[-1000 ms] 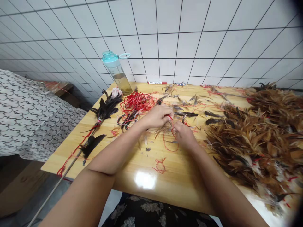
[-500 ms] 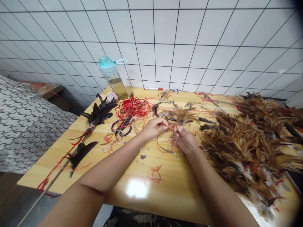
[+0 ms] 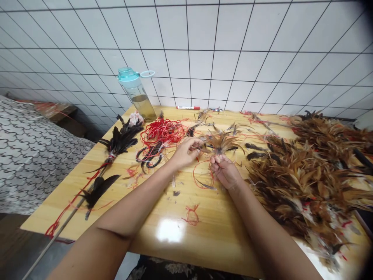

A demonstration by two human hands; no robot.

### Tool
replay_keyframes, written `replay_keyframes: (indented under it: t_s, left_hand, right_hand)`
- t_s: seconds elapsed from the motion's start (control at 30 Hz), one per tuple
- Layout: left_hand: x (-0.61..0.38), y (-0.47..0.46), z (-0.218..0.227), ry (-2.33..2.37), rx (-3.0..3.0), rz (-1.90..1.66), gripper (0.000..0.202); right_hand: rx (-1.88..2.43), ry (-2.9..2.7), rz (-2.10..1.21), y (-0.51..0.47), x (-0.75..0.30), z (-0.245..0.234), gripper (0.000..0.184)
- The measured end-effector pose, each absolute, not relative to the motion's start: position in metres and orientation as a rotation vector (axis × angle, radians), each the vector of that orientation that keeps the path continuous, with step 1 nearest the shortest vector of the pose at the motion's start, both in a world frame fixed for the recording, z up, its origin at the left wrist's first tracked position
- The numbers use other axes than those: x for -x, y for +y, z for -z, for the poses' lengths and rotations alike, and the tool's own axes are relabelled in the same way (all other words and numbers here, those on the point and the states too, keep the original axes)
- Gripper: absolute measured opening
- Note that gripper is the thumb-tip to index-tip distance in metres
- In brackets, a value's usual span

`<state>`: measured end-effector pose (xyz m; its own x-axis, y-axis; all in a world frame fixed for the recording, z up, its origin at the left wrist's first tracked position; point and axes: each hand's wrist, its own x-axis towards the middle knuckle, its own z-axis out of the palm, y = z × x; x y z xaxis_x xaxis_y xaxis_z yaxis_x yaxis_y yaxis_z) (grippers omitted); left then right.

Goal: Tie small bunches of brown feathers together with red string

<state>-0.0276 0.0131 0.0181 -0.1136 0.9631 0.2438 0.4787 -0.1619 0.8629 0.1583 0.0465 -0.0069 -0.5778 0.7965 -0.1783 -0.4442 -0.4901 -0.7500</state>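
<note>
Over the middle of the wooden table (image 3: 140,217), my right hand (image 3: 225,170) pinches the base of a small bunch of brown feathers (image 3: 221,140), which fan out away from me. A thin red string (image 3: 194,177) loops down beside that hand onto the table. My left hand (image 3: 186,152) is just left of the bunch, fingers curled but apart, with a short red end showing under its thumb. Behind it lies a tangle of red string (image 3: 163,131), and black-handled scissors (image 3: 149,159) rest partly under that tangle.
A large heap of brown feathers (image 3: 303,179) covers the right side. To the left lies a stick (image 3: 62,227) with black feathers (image 3: 121,138) tied on. A bottle (image 3: 142,105) and a red-and-white marker (image 3: 188,107) stand or lie near the tiled wall (image 3: 201,62).
My left hand has loosened from a closed pinch on the red string, its fingers spreading and shifting slightly up and left. My right hand keeps its pinch on the feather bunch.
</note>
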Motion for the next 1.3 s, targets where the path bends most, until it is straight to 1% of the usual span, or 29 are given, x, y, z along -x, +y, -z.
replay_keyframes:
  t_s: [0.07,0.23,0.3,0.4,0.6,0.67,0.73,0.8,0.87,0.93,1.0,1.07,1.13,1.2,1.23,1.3]
  left_hand:
    - [0.022,0.015,-0.013,1.489,-1.501,-1.238,0.036]
    - [0.003,0.019,-0.005,1.128,-0.869,-1.255,0.040]
    - [-0.002,0.021,-0.005,1.003,-0.752,-1.221,0.042]
    - [-0.008,0.025,-0.004,0.885,-0.713,-1.247,0.038]
    - [-0.008,0.027,0.005,0.969,-0.672,-1.461,0.030]
    - [-0.007,0.022,0.005,0.995,-0.746,-1.458,0.027]
    - [-0.008,0.015,0.002,1.090,-0.943,-1.435,0.021]
    - [-0.010,0.007,-0.005,1.235,-1.304,-1.404,0.017]
    - [-0.014,0.000,-0.012,1.319,-1.778,-1.383,0.017]
    - [-0.019,-0.006,-0.017,1.334,-2.197,-1.337,0.019]
    - [-0.024,-0.009,-0.019,1.358,-2.513,-1.230,0.023]
    - [-0.026,-0.010,-0.020,1.400,-2.714,-1.089,0.025]
    - [-0.024,-0.008,-0.023,1.428,-2.781,-0.987,0.026]
    - [-0.016,-0.004,-0.031,1.439,-2.719,-0.939,0.025]
    - [-0.010,-0.002,-0.035,1.440,-2.647,-0.933,0.024]
    - [0.005,0.004,-0.041,1.393,-2.436,-0.950,0.019]
  right_hand:
    - [0.637,-0.834,-2.130,0.046,-0.159,0.007,0.025]
    - [0.572,-0.808,-2.209,0.044,-0.159,0.006,0.027]
    - [0.558,-0.800,-2.243,0.041,-0.158,0.005,0.028]
    - [0.536,-0.802,-2.288,0.038,-0.156,0.003,0.030]
    - [0.582,-0.809,-2.240,0.040,-0.156,0.003,0.028]
    - [0.606,-0.834,-2.192,0.042,-0.156,0.003,0.028]
    - [0.646,-0.876,-2.128,0.045,-0.157,0.005,0.029]
    - [0.736,-0.972,-2.017,0.048,-0.156,0.008,0.029]
    - [0.893,-1.176,-1.787,0.050,-0.156,0.009,0.029]
    - [1.078,-1.527,-1.418,0.052,-0.156,0.008,0.027]
    - [1.225,-1.962,-0.981,0.051,-0.158,0.005,0.022]
    - [1.301,-2.308,-0.605,0.048,-0.161,0.001,0.018]
    - [1.304,-2.516,-0.354,0.045,-0.163,-0.001,0.021]
    - [1.243,-2.636,-0.254,0.042,-0.164,-0.001,0.024]
    - [1.192,-2.667,-0.263,0.041,-0.164,0.000,0.025]
    - [1.049,-2.661,-0.400,0.038,-0.162,-0.001,0.025]
